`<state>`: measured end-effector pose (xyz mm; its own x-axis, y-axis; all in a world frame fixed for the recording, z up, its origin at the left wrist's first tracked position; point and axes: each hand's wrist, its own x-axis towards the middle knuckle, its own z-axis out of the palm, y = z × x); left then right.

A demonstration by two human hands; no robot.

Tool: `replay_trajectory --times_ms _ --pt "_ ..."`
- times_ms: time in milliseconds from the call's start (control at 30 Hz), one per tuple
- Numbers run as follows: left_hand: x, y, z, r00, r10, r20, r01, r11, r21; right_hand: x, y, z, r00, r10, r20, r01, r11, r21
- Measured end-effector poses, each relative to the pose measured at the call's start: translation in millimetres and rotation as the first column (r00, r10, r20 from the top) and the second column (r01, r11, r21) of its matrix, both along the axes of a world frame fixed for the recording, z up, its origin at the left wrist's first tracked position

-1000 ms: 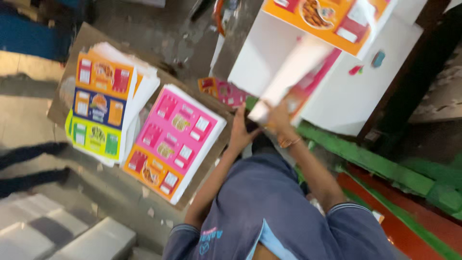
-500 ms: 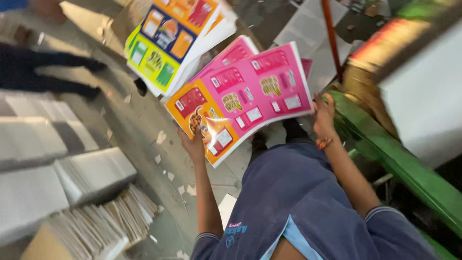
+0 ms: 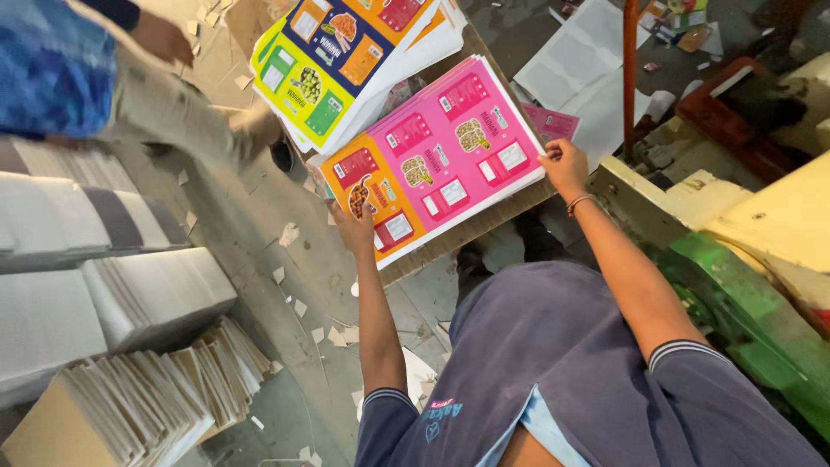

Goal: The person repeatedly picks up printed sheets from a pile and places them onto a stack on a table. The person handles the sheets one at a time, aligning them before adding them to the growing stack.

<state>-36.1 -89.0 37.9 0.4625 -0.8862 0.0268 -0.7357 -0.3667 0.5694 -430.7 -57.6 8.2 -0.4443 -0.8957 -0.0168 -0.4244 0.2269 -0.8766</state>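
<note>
Pink-orange printed sheet (image 3: 441, 160) on sheet stack, pallet near edge. Left hand (image 3: 353, 227) clamped on orange corner, right hand (image 3: 562, 164) clamped on pink edge. Sheet laid, not released.

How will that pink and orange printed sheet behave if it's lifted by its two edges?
The pink and orange sheet looks thin and wide, so it would likely sag in the middle. It seems light, since the left hand and right hand grip it only by the edges. Its glossy face may slide over the stack beneath.
</note>
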Motion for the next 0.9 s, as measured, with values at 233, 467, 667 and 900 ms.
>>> replay_trajectory --times_ms 233,467,667,900 --pt "-10.9 4.7 -3.7 0.982 -0.028 0.189 0.027 1.0 0.01 3.3 2.7 -12.6 0.975 0.014 -0.223 -0.017 1.0 -0.014" --pt "-31.6 18.5 -11.9 0.937 0.315 0.148 -0.33 0.939 0.092 -19.0 16.1 -6.0 0.994 -0.097 -0.049 0.089 0.987 -0.131" --pt "-47.0 53.5 -33.8 0.908 0.208 0.363 -0.134 0.967 -0.219 -61.9 128.7 179.5 0.999 0.016 -0.039 -0.025 0.97 -0.24" --pt "-193.6 92.7 -44.4 0.857 -0.496 0.138 0.514 0.81 -0.283 -236.1 311.3 248.9 0.742 -0.574 -0.347 0.246 0.714 -0.656"
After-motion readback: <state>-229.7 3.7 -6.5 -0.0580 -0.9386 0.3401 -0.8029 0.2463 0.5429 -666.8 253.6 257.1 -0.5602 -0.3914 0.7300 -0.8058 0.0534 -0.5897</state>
